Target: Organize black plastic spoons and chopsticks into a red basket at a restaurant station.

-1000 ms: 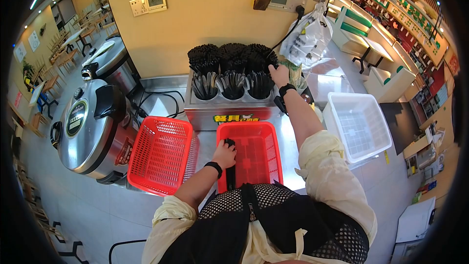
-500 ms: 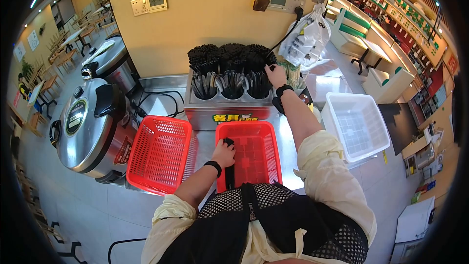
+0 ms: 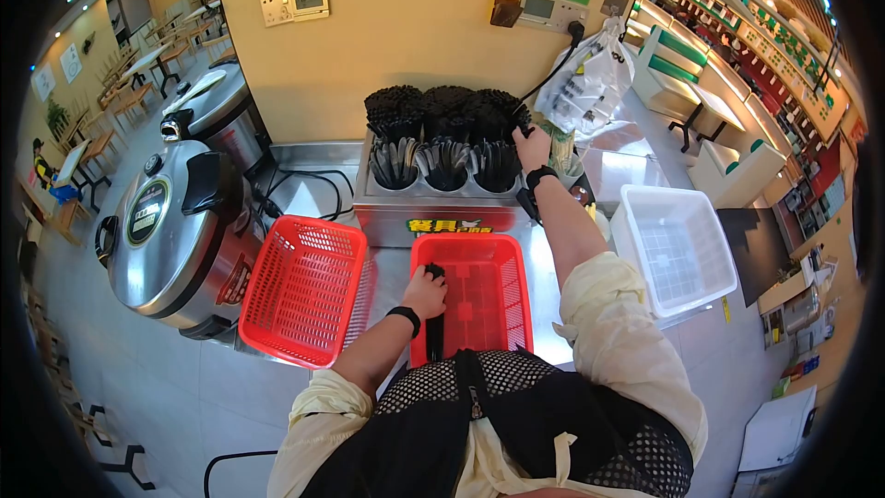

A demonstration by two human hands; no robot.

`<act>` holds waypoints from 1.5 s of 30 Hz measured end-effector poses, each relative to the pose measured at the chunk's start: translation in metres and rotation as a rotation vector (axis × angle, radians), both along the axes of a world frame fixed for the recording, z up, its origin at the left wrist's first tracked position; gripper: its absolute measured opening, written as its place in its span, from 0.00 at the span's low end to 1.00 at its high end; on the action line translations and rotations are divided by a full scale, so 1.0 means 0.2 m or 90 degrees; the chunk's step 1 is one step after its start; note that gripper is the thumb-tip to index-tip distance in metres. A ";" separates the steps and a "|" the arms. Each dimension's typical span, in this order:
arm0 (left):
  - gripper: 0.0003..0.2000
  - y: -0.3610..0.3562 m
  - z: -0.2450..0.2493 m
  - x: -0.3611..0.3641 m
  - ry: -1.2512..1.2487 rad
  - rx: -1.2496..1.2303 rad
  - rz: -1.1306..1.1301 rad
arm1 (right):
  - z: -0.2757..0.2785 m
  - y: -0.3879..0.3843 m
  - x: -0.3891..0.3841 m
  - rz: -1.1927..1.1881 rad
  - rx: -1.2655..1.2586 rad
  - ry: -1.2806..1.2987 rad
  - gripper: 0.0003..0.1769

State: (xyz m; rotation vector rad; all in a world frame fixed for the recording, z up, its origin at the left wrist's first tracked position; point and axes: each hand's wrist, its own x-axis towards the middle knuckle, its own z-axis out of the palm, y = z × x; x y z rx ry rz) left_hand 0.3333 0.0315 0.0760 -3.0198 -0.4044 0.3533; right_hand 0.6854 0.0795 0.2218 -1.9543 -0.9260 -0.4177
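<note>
My left hand [image 3: 426, 292] is closed around a bundle of black chopsticks [image 3: 434, 337] inside the middle red basket [image 3: 516, 267]. The bundle stands along the basket's left side, its lower end toward me. Beyond it, my right hand [image 3: 532, 148] reaches to the metal utensil holder [image 3: 392, 212]. Its fingers are bent against the right-hand bunch of black chopsticks [image 3: 496, 112] in the back row; my fingertips are partly hidden. In front of the chopsticks, spoons [image 3: 446, 164] with dark and silvery handles fill round cups.
An empty red basket [image 3: 304, 290] sits at the left, beside a large steel rice cooker [image 3: 166, 231] with another behind it. A white plastic bin [image 3: 678, 254] stands at the right. A plastic bag [image 3: 583, 83] hangs by the wall socket, and black cables [image 3: 318, 180] lie behind the left basket.
The camera view has shifted slightly. My right hand stays by the right-hand chopstick bunch, its fingers a little more bent. My left hand keeps hold of its bundle in the basket.
</note>
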 end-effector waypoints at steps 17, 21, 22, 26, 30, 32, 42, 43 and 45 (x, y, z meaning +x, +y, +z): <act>0.23 0.00 0.00 0.00 0.003 -0.015 0.009 | 0.12 -0.13 -0.06 -0.055 0.173 0.043 0.19; 0.22 0.00 0.01 0.00 0.006 0.000 -0.001 | 0.18 -0.23 -0.01 0.024 0.161 -0.027 0.20; 0.21 -0.01 0.01 -0.01 -0.005 0.003 -0.003 | 0.19 -0.26 0.01 -0.003 0.116 -0.014 0.20; 0.21 -0.01 -0.01 0.00 -0.001 0.012 -0.007 | 0.20 -0.33 0.01 0.051 0.094 0.029 0.20; 0.24 -0.02 0.00 0.01 0.027 0.008 0.005 | 0.20 -0.39 -0.04 0.063 0.109 0.066 0.17; 0.24 -0.02 0.01 0.01 0.027 0.006 0.007 | 0.18 -0.41 -0.05 0.045 0.140 0.061 0.17; 0.24 -0.02 -0.01 0.02 0.049 0.020 0.001 | 0.23 -0.76 -0.03 -0.006 0.334 0.069 0.15; 0.24 -0.02 -0.01 0.01 0.041 0.026 -0.002 | 0.22 -0.80 -0.03 -0.010 0.334 0.069 0.15; 0.24 -0.02 -0.01 0.01 0.039 0.030 -0.004 | 0.22 -0.89 -0.06 -0.039 0.371 0.142 0.15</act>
